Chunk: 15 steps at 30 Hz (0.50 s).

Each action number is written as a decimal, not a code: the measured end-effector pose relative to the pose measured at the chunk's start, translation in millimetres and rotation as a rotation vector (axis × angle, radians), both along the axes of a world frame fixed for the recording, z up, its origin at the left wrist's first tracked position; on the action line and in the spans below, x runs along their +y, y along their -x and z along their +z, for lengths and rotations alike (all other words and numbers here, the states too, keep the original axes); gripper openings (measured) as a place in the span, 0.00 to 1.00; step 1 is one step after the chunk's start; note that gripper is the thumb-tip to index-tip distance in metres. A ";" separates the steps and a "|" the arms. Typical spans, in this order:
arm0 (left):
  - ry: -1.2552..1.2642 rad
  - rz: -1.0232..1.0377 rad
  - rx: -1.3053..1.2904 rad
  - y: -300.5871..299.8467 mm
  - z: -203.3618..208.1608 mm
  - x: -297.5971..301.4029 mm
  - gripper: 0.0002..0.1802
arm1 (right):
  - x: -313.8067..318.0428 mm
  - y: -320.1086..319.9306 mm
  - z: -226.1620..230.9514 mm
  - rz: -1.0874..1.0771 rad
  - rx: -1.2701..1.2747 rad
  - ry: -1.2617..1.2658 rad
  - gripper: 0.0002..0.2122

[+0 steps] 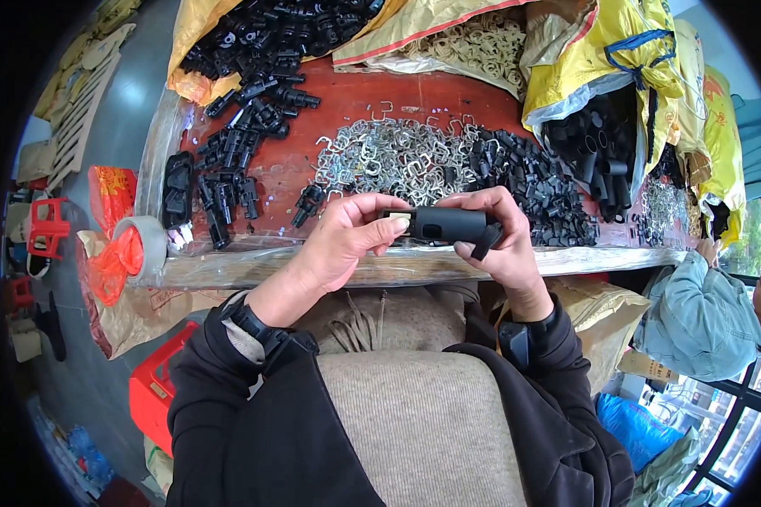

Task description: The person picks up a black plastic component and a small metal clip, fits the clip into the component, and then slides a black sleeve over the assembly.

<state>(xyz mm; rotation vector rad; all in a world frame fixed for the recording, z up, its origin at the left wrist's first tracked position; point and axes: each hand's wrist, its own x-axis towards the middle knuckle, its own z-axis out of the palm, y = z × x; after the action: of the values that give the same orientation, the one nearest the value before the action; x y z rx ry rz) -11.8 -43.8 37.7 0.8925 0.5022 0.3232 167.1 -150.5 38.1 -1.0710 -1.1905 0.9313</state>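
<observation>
Near the table's front edge, a short black plastic tube (452, 225) with a square opening in its side lies level between my hands. My right hand (509, 245) grips its right end, and a small black flap or clip (487, 242) sticks out beneath those fingers. With thumb and fingertips, my left hand (347, 232) pinches a small beige piece (398, 222) against the tube's left end. Whether the piece sits inside or just against the tube, I cannot tell. Beyond my hands lies a heap of bent metal clips (389, 156), beside a pile of small black plastic parts (533, 190).
Finished-looking black assemblies (232, 139) run along the left of the red tabletop (338, 93). Sacks hold beige rings (473, 51) and black tubes (596, 156) at the back. A tape roll (148, 245) hangs at the left corner. Another person (693, 313) sits at right.
</observation>
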 end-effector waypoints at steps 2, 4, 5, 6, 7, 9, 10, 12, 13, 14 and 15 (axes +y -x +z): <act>0.002 -0.005 0.011 0.0 0.7 -0.3 0.14 | -1.1 -1.9 -3.3 0.001 -0.026 0.031 0.16; -0.024 -0.006 0.057 -0.8 0.4 -0.8 0.14 | -3.1 -4.1 -5.4 0.000 -0.080 0.086 0.17; -0.037 -0.007 0.080 -0.8 0.0 -1.3 0.13 | -4.1 -3.5 -5.0 -0.001 -0.080 0.089 0.17; -0.035 -0.008 0.080 -0.7 -0.7 -1.8 0.13 | -5.3 -2.3 -3.5 0.010 -0.021 0.143 0.16; -0.082 -0.018 0.087 -0.3 -1.4 -2.3 0.14 | -6.7 -0.7 -1.7 0.022 0.037 0.197 0.15; -0.178 -0.036 0.101 0.4 -2.2 -3.5 0.14 | -9.7 3.0 0.9 0.033 0.096 0.251 0.14; -0.174 -0.037 0.103 0.3 -2.9 -3.8 0.14 | -11.1 5.3 1.2 0.021 0.050 0.228 0.14; -0.137 -0.075 0.121 0.1 -4.0 -4.4 0.15 | -13.3 9.7 1.0 -0.002 -0.042 0.180 0.13; -0.118 -0.093 0.130 0.1 -4.6 -4.5 0.15 | -13.9 11.3 -0.4 -0.001 -0.039 0.184 0.13; -0.113 -0.093 0.132 0.1 -5.1 -4.3 0.15 | -14.4 12.7 -2.5 -0.016 -0.114 0.235 0.13; -0.089 -0.087 0.146 0.2 -4.6 -4.6 0.16 | -15.5 14.1 -4.0 -0.029 -0.190 0.284 0.14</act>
<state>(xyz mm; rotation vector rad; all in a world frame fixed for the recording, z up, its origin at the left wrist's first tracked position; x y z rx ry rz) -12.0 -48.4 33.1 1.0259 0.5853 0.2024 153.0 -166.0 34.2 -1.4268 -1.2169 1.0135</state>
